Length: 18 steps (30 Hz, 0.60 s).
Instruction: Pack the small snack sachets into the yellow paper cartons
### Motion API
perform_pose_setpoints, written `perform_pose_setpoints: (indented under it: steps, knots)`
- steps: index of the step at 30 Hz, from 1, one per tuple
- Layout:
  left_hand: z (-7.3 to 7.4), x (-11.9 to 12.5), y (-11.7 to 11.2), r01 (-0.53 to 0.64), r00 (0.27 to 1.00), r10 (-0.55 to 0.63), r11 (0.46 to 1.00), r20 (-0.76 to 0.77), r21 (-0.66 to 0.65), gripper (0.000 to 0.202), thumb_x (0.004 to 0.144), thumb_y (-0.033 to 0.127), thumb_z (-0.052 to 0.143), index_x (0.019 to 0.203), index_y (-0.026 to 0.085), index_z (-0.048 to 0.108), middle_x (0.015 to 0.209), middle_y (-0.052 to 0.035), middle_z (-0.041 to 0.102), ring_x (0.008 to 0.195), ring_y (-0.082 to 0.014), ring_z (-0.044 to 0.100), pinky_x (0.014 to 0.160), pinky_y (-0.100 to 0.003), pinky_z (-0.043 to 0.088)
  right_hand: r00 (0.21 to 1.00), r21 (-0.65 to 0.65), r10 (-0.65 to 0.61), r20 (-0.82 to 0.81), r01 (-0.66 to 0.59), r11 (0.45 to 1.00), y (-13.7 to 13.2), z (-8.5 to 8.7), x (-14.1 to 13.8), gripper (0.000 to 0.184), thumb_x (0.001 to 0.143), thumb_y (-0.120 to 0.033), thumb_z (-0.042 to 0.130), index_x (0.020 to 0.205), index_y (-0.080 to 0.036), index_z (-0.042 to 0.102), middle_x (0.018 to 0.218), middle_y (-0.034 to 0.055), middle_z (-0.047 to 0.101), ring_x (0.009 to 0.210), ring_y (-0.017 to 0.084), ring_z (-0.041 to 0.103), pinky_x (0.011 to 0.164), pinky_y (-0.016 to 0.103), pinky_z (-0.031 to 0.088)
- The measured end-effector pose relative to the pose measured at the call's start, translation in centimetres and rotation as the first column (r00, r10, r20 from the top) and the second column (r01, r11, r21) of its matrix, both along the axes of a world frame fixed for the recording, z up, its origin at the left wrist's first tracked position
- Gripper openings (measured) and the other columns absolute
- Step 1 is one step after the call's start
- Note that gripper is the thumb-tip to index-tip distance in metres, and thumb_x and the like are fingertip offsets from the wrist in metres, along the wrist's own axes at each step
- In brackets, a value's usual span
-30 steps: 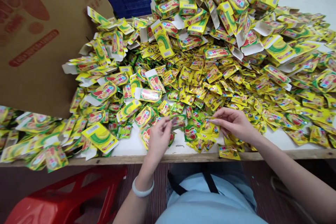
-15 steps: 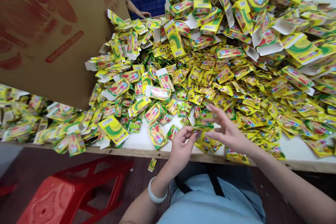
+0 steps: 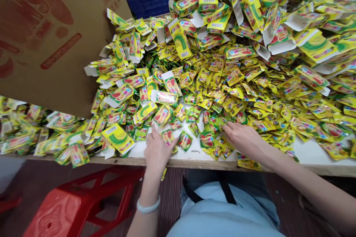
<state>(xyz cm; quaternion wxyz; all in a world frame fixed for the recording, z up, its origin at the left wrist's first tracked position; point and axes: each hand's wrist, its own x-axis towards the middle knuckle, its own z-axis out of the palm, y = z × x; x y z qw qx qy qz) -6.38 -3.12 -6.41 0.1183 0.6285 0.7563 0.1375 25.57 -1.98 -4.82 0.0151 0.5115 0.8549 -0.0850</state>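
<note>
Head view, forward and downward, table (image 3: pixel 308 152) near

Pale bangle (image 3: pixel 148 208), light blue top (image 3: pixel 222 222), black straps (image 3: pixel 228 192), perhaps jeans (image 3: pixel 201 178)

A small yellow-and-green box (image 3: pixel 168 137) lies flat near the front edge of the white tabletop (image 3: pixel 182 156), partly covered, so its ends cannot be made out. Just right of it, a green packet with a red watermelon picture (image 3: pixel 185 140) lies flat. Farther right, more green packets (image 3: pixel 207 139) lie loosely together, crinkled and overlapping, with shiny yellow packets (image 3: pixel 217 152) just in front of them.
</note>
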Motion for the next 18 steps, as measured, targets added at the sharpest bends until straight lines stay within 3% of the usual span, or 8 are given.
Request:
perform_pose_setpoints:
  steps: [2,5,7,9,11,14,16,18]
  knots:
    - [-0.6,2.3,-0.1,0.010,0.997,-0.010,1.000,0.076,0.012,0.094,0.076,0.045,0.075,0.147,0.009,0.024,0.113,-0.0187,0.056,0.110,-0.0376,0.058,0.091,-0.049,0.049,1.000,0.024,-0.003,-0.023,0.003,1.000,0.1,0.0,-0.1,0.014,0.091,-0.010,0.050,0.090,-0.017,0.062,0.086,0.0110,0.068,0.077,0.023,0.067,0.056,0.026,0.045]
    - [-2.0,4.5,-0.2,0.098,0.965,-0.095,0.995,0.245,0.000,0.097,0.071,0.040,0.080,0.146,0.011,0.025,0.111,-0.0129,0.056,0.109,-0.0325,0.059,0.095,-0.048,0.049,0.953,0.081,-0.065,-0.297,0.093,0.992,0.2,0.5,0.6,0.013,0.094,-0.017,0.046,0.096,-0.018,0.058,0.090,0.0104,0.067,0.079,0.023,0.067,0.062,0.028,0.050]
    - [-2.6,4.4,-0.1,0.134,0.952,-0.123,0.991,0.279,-0.020,0.082,0.070,0.041,0.080,0.136,0.012,0.039,0.111,-0.0115,0.056,0.108,-0.0315,0.058,0.096,-0.048,0.049,0.850,0.066,-0.116,-0.514,0.173,0.983,0.1,1.0,1.5,0.011,0.096,-0.023,0.044,0.094,-0.020,0.054,0.086,0.0085,0.065,0.074,0.021,0.065,0.060,0.028,0.050]
    - [-2.4,3.6,0.0,0.147,0.953,-0.137,0.989,0.269,-0.017,0.057,0.072,0.042,0.078,0.115,0.014,0.054,0.107,-0.0108,0.058,0.106,-0.0311,0.059,0.094,-0.047,0.049,0.701,-0.054,-0.194,-0.686,0.216,0.975,-0.3,1.2,2.2,0.016,0.098,-0.031,0.047,0.085,-0.022,0.049,0.074,0.0038,0.060,0.063,0.017,0.061,0.052,0.026,0.046]
    - [-1.5,2.8,0.1,0.132,0.940,-0.125,0.991,0.319,-0.001,0.043,0.074,0.043,0.077,0.102,0.016,0.058,0.103,-0.0095,0.060,0.101,-0.0292,0.061,0.091,-0.045,0.051,0.527,-0.248,-0.299,-0.795,0.167,0.954,-0.7,1.2,2.3,0.024,0.098,-0.035,0.051,0.079,-0.024,0.044,0.062,-0.0018,0.054,0.052,0.014,0.056,0.046,0.024,0.044]
    - [1.0,3.0,0.1,0.037,0.830,-0.037,0.999,0.556,0.011,0.044,0.073,0.038,0.078,0.105,0.017,0.058,0.102,-0.0081,0.067,0.095,-0.0251,0.067,0.086,-0.039,0.055,0.305,-0.444,-0.424,-0.853,0.004,0.896,-1.1,1.3,1.3,0.019,0.098,-0.035,0.056,0.085,-0.023,0.048,0.057,-0.0053,0.052,0.046,0.012,0.054,0.043,0.023,0.044]
    - [2.7,4.1,0.1,0.023,0.697,-0.009,1.000,0.717,-0.009,0.046,0.072,0.036,0.078,0.108,0.017,0.057,0.100,-0.0086,0.070,0.089,-0.0241,0.070,0.081,-0.036,0.057,0.191,-0.457,-0.438,-0.878,-0.068,0.887,-1.0,1.6,-0.1,0.013,0.097,-0.034,0.058,0.096,-0.022,0.054,0.064,-0.0046,0.053,0.047,0.011,0.054,0.042,0.023,0.045]
    - [4.1,5.6,0.2,0.120,0.562,-0.042,0.992,0.826,-0.031,0.047,0.071,0.036,0.078,0.108,0.015,0.058,0.098,-0.0099,0.072,0.085,-0.0245,0.071,0.077,-0.036,0.058,0.095,-0.411,-0.402,-0.911,-0.115,0.904,-0.5,2.3,-1.7,0.013,0.097,-0.032,0.058,0.105,-0.022,0.057,0.077,-0.0020,0.054,0.049,0.009,0.053,0.041,0.023,0.045]
